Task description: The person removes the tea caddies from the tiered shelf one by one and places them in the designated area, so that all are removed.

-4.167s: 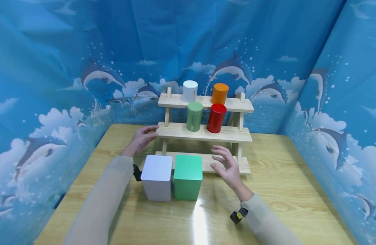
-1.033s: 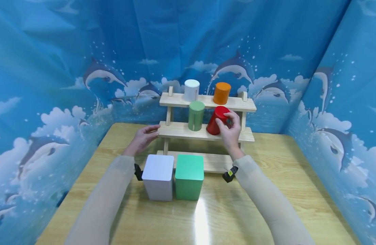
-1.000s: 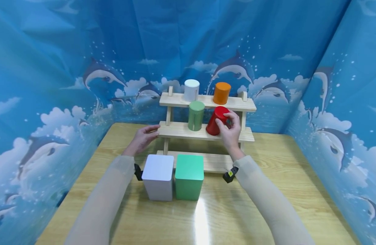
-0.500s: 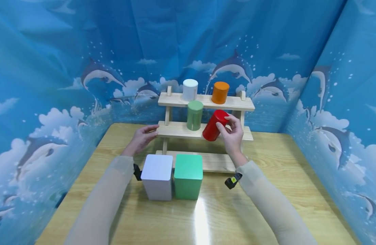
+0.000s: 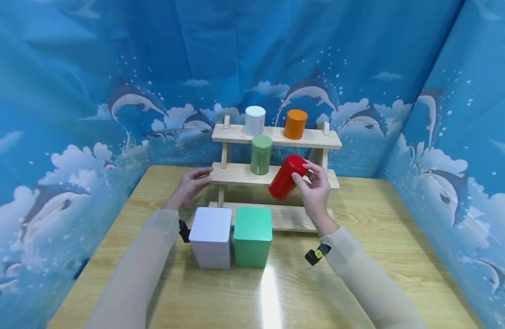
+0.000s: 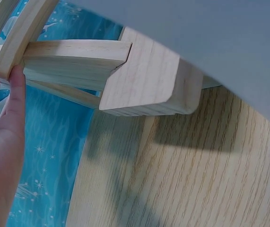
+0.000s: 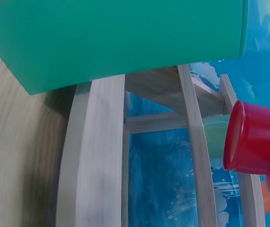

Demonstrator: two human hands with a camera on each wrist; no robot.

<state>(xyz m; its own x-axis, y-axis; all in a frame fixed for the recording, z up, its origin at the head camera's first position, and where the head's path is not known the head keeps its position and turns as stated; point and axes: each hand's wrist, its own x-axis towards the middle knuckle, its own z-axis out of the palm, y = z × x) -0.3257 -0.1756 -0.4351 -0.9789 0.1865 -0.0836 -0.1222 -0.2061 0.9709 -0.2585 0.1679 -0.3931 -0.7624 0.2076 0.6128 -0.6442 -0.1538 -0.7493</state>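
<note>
My right hand (image 5: pixel 316 193) grips a red canister (image 5: pixel 286 179) near its lidded top, thumb in front. The canister leans with its base to the lower left, in front of the middle tier of a stepped wooden display shelf (image 5: pixel 231 174). In the right wrist view the canister's (image 7: pixel 262 139) base end faces left, and only a little of the hand shows. At the middle tier's left end, my left hand (image 5: pixel 191 186) pinches the board. The left wrist view shows fingers (image 6: pixel 16 97) and thumb on either side of that board's end (image 6: pixel 19 42).
A green canister (image 5: pixel 261 156) stands on the middle tier. A white canister (image 5: pixel 255 121) and an orange canister (image 5: pixel 295 124) stand on the top tier. A white box (image 5: pixel 211 242) and a green box (image 5: pixel 252 242) stand side by side on the table (image 5: pixel 219 297), before the bottom tier.
My right hand reached up from the low right and took the red canister off the middle tier, bringing it forward, down and more tilted. My left hand has stayed at the shelf's end.
</note>
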